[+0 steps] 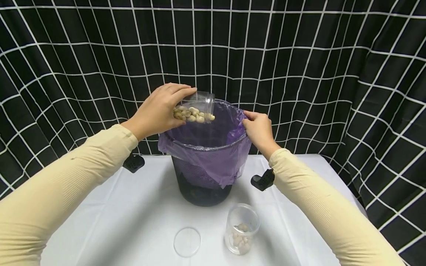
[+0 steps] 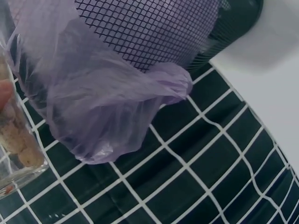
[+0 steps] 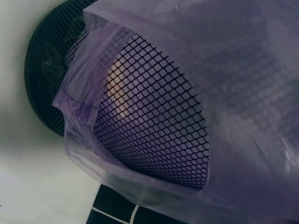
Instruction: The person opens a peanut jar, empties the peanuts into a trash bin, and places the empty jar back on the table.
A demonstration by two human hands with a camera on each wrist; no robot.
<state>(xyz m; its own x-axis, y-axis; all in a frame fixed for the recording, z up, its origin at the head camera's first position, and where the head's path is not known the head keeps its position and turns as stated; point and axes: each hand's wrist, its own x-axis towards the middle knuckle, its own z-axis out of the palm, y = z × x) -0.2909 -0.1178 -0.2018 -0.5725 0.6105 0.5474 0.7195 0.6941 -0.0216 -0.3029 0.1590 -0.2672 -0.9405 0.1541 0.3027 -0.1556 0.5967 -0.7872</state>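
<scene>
My left hand (image 1: 160, 110) grips a clear jar (image 1: 201, 96) of peanuts (image 1: 193, 115) from above. The jar lies tipped on its side, its mouth pointing right over the bin's opening, with peanuts at the lip. A black mesh bin (image 1: 203, 197) stands upright on the table, lined with a thin purple plastic bag (image 1: 213, 166) folded over its rim. At the rim's right side, my right hand (image 1: 260, 130) pinches the bag. In the right wrist view a pale yellowish patch shows through the mesh (image 3: 154, 112). The jar's side (image 2: 28, 172) shows at the left wrist view's edge.
In front of the bin stands an open clear jar (image 1: 242, 218) with small pale pieces in its bottom. Left of it lies a clear round lid (image 1: 187, 242). A white cloth covers the table (image 1: 139, 221); a black gridded curtain (image 1: 213, 44) hangs close behind.
</scene>
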